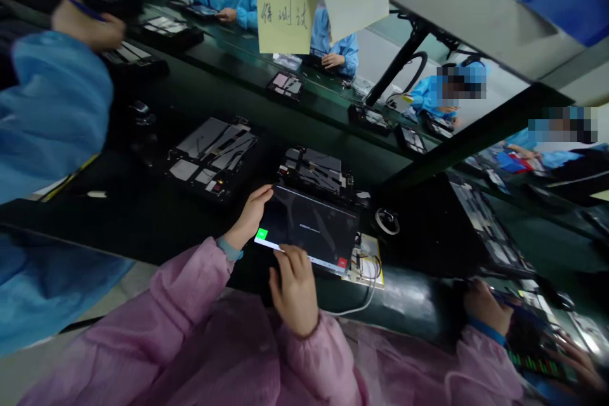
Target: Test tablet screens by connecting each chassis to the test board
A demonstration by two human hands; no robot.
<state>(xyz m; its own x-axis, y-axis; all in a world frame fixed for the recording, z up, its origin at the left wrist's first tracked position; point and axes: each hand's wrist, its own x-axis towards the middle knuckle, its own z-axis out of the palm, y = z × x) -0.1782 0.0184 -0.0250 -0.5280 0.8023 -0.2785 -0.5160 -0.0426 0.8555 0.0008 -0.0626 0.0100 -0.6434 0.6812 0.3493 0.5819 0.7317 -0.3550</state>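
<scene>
Gripping tablet (311, 219) in left hand (248, 221), right hand (295, 288) half-curled against it, device (313, 168) behind, cable (365, 304) beside

Glossy tablet screen (311, 225) shines at six o'clock; matt paper note (285, 16) at twelve, wrinkled cloth sleeve (178, 295) at eight.

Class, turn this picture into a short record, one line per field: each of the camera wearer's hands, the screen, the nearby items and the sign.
Left hand: grips the tablet at its left edge
Right hand: fingers at the tablet's lower edge
Screen: lit, mostly dark; green block lower left, red block lower right
Behind: two opened devices, internals exposed
Right side: white ring, white cable
Sign: yellow paper, handwritten
</scene>
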